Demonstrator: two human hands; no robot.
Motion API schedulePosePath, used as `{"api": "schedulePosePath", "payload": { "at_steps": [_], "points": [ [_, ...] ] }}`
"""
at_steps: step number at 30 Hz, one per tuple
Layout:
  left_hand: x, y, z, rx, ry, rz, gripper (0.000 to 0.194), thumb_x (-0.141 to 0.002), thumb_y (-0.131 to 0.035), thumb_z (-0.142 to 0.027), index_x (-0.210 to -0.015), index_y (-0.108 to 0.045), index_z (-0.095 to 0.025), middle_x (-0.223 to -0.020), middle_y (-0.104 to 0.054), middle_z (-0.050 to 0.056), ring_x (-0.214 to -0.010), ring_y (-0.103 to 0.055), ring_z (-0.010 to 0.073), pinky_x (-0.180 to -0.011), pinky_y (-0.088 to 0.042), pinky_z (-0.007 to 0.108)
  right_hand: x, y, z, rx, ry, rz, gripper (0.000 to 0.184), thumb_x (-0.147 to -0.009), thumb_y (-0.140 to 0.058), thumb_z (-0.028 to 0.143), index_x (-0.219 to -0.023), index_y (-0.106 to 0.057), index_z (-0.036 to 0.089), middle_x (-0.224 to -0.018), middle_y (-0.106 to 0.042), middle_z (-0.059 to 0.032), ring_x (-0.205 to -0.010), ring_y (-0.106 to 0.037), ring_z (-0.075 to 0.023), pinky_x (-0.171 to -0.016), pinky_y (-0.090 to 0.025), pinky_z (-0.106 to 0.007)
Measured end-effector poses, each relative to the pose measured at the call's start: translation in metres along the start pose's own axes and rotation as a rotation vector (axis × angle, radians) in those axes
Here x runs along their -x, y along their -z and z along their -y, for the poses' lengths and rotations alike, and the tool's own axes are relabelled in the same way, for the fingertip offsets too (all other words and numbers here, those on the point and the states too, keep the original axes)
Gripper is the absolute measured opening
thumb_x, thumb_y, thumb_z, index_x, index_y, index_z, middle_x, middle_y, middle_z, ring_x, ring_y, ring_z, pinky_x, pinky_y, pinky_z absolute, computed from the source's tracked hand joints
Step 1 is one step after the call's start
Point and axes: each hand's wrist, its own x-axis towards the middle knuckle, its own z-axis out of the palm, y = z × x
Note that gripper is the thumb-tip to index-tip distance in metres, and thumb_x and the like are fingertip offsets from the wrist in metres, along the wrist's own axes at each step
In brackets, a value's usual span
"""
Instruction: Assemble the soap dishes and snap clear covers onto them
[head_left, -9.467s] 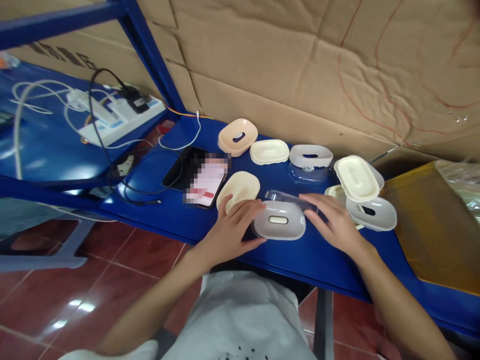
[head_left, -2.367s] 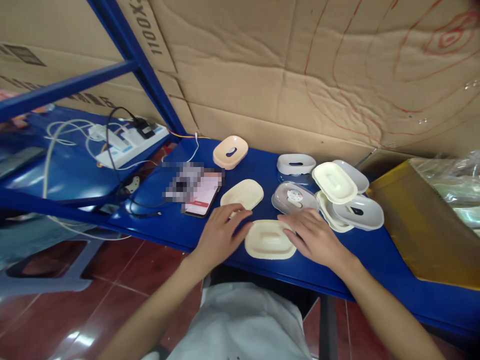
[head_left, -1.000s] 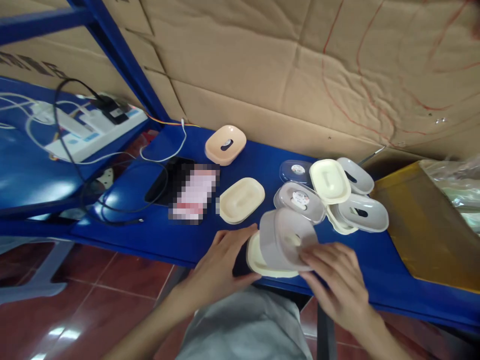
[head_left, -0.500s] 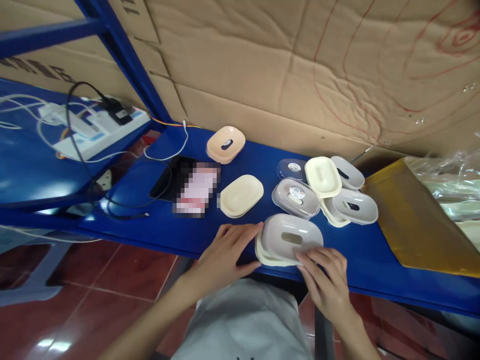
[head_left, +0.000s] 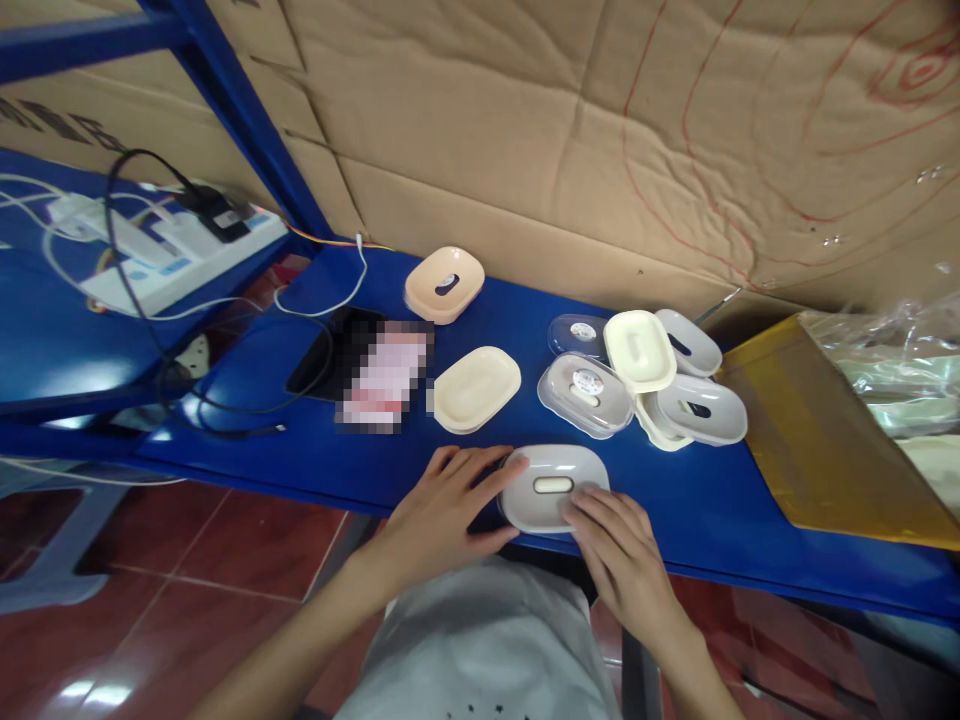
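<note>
A light grey soap dish tray (head_left: pixel 525 515) lies at the front edge of the blue table, with a cream raised bar (head_left: pixel 553 485) showing through its slot. My left hand (head_left: pixel 442 505) grips its left side, index finger on the rim and thumb along the near edge. On the opposite side, my right hand (head_left: pixel 619 545) presses its fingers together on the tray's right rim. Just beyond lies a cream oval tray (head_left: pixel 478 390). To its right is a clear-lidded grey soap dish (head_left: pixel 586 400) with a round sticker.
A peach soap dish (head_left: pixel 445 285) sits near the cardboard. More grey dishes (head_left: pixel 709 412) and a cream piece (head_left: pixel 640 350) are piled at right, beside an open carton (head_left: pixel 825 470) with plastic-wrapped pieces. At left are a phone with a blurred screen (head_left: pixel 386 375), cables and a power strip (head_left: pixel 195 270).
The grey tray has shifted left and down, now seated over the cream piece beneath, whose bar shows in the slot. My right hand has moved left with it.
</note>
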Motion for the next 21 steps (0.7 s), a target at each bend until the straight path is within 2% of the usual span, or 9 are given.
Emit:
{"api": "schedulePosePath", "payload": {
  "at_steps": [3, 5, 9, 11, 13, 15, 18, 21],
  "points": [
    [0.002, -0.003, 0.002, -0.033, -0.013, -0.019, 0.061, -0.103, -0.074, -0.053, -0.158, -0.056, -0.03, -0.158, -0.061, 0.012, -0.131, -0.064, 0.0345, -0.11, -0.048, 0.054, -0.003, 0.003, -0.003, -0.016, 0.022, 0.02, 0.056, -0.107, -0.058, 0.014, -0.159, -0.057, 0.033, -0.142, -0.077, -0.008, -0.134, -0.073, -0.031, -0.109, -0.06, -0.054],
    [0.003, -0.004, 0.003, -0.042, -0.013, -0.025, 0.059, -0.104, -0.073, -0.053, -0.157, -0.057, -0.032, -0.158, -0.06, 0.012, -0.131, -0.064, 0.0346, -0.11, -0.049, 0.053, -0.004, 0.009, -0.011, -0.006, 0.002, -0.012, 0.052, -0.107, -0.059, 0.018, -0.157, -0.059, 0.032, -0.142, -0.077, -0.009, -0.132, -0.074, -0.0313, -0.108, -0.059, -0.055],
    [0.002, -0.006, 0.003, -0.063, -0.031, -0.041, 0.06, -0.104, -0.074, -0.047, -0.158, -0.055, -0.031, -0.16, -0.059, 0.012, -0.131, -0.064, 0.0347, -0.109, -0.049, 0.054, -0.006, 0.037, -0.035, 0.103, -0.139, -0.155, 0.047, -0.106, -0.061, 0.017, -0.15, -0.064, 0.032, -0.141, -0.076, -0.0111, -0.131, -0.073, -0.0344, -0.106, -0.057, -0.057],
    [0.002, -0.005, 0.002, -0.071, -0.039, -0.045, 0.061, -0.103, -0.075, -0.044, -0.158, -0.055, -0.03, -0.161, -0.058, 0.013, -0.131, -0.065, 0.0348, -0.109, -0.049, 0.054, -0.017, 0.054, -0.049, 0.138, -0.144, -0.2, 0.046, -0.105, -0.061, 0.016, -0.147, -0.065, 0.032, -0.139, -0.077, -0.0112, -0.13, -0.073, -0.0339, -0.106, -0.056, -0.055],
    [0.001, -0.005, 0.002, -0.078, -0.043, -0.044, 0.062, -0.102, -0.075, -0.043, -0.159, -0.054, -0.03, -0.161, -0.058, 0.013, -0.131, -0.064, 0.0352, -0.109, -0.049, 0.055, -0.043, 0.068, -0.064, 0.157, -0.09, -0.189, 0.044, -0.106, -0.061, 0.015, -0.146, -0.065, 0.031, -0.138, -0.077, -0.0111, -0.13, -0.073, -0.0324, -0.108, -0.054, -0.053],
    [0.001, -0.005, 0.001, -0.081, -0.041, -0.038, 0.062, -0.102, -0.076, -0.043, -0.159, -0.054, -0.029, -0.161, -0.058, 0.013, -0.132, -0.064, 0.0356, -0.109, -0.049, 0.055, -0.083, 0.077, -0.082, 0.195, -0.016, -0.113, 0.041, -0.107, -0.059, 0.019, -0.146, -0.065, 0.03, -0.142, -0.076, -0.0107, -0.135, -0.07, -0.0318, -0.112, -0.051, -0.053],
    [0.001, -0.004, 0.0, -0.077, -0.02, -0.035, 0.061, -0.103, -0.075, -0.043, -0.159, -0.055, -0.03, -0.162, -0.058, 0.012, -0.133, -0.064, 0.0352, -0.111, -0.049, 0.055, -0.156, 0.077, -0.114, 0.211, 0.042, 0.11, 0.044, -0.108, -0.057, 0.025, -0.152, -0.061, 0.025, -0.155, -0.068, -0.0135, -0.146, -0.061, -0.0336, -0.12, -0.044, -0.057],
    [0.001, -0.003, -0.001, -0.068, -0.007, -0.023, 0.062, -0.102, -0.076, -0.042, -0.159, -0.056, -0.031, -0.162, -0.058, 0.012, -0.134, -0.064, 0.0354, -0.111, -0.05, 0.055, -0.217, 0.064, -0.144, 0.24, 0.037, 0.387, 0.058, -0.099, -0.066, 0.026, -0.156, -0.059, 0.025, -0.16, -0.063, -0.0157, -0.153, -0.054, -0.0389, -0.122, -0.04, -0.065]
  ]
}}
